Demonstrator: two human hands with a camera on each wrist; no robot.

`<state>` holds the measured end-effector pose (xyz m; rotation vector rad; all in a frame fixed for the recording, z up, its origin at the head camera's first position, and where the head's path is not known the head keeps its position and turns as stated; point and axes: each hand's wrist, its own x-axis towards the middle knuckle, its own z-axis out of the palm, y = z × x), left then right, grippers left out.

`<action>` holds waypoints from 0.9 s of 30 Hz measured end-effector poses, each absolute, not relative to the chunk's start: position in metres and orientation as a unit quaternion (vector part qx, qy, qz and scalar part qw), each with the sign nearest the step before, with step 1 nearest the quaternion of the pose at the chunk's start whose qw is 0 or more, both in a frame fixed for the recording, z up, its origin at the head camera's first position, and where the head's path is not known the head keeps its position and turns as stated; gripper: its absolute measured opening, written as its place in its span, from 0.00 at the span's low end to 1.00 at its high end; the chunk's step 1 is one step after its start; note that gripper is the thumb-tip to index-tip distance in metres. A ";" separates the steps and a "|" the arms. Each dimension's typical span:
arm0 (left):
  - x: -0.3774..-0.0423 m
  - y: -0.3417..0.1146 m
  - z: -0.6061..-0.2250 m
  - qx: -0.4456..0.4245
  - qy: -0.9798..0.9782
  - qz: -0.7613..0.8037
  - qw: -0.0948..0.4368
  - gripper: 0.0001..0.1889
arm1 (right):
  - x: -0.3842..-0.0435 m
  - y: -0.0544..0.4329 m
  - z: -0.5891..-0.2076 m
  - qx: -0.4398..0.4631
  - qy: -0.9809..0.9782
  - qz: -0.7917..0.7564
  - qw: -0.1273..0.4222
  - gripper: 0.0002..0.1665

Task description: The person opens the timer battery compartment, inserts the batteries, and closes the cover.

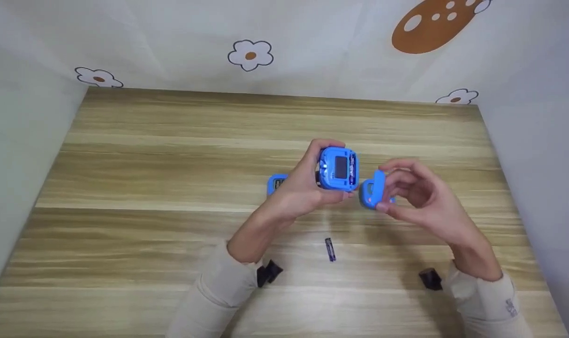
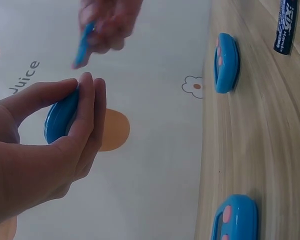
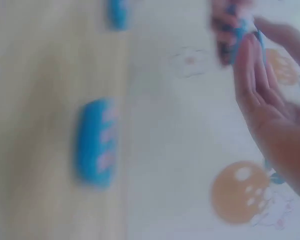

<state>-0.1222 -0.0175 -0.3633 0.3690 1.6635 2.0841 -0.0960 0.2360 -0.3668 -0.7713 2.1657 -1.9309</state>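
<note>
My left hand holds a blue digital timer above the table, its back turned up. The long battery slot at the timer's right side is uncovered, and a battery lies in it. To the right, my right hand pinches a thin blue battery cover between thumb and fingertips, apart from the timer. In the left wrist view the cover is raised beyond the held timer. The right wrist view is blurred, and the cover is mostly hidden there by the fingers.
A second blue timer stands on the wooden table beneath the cover. A third timer is partly hidden behind my left wrist. One loose battery lies nearer me. Patterned cloth hangs along the far edge.
</note>
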 end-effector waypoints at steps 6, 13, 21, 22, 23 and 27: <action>-0.120 -0.018 -0.364 0.139 0.586 0.765 0.227 0.41 | -0.116 0.217 -0.352 -0.230 0.744 -0.625 0.055 0.37; -0.121 -0.018 -0.360 0.139 0.590 0.764 0.221 0.42 | -0.123 0.215 -0.343 -0.220 0.779 -0.583 0.068 0.33; -0.121 -0.017 -0.363 0.147 0.604 0.753 0.213 0.41 | -0.122 0.211 -0.345 -0.220 0.794 -0.563 0.059 0.31; -0.121 -0.016 -0.363 0.145 0.605 0.754 0.213 0.41 | -0.123 0.210 -0.346 -0.219 0.794 -0.565 0.058 0.31; -0.121 -0.016 -0.363 0.145 0.605 0.754 0.211 0.41 | -0.123 0.209 -0.347 -0.216 0.793 -0.567 0.055 0.31; -0.121 -0.015 -0.363 0.147 0.597 0.761 0.209 0.41 | -0.124 0.208 -0.349 -0.210 0.778 -0.591 0.041 0.30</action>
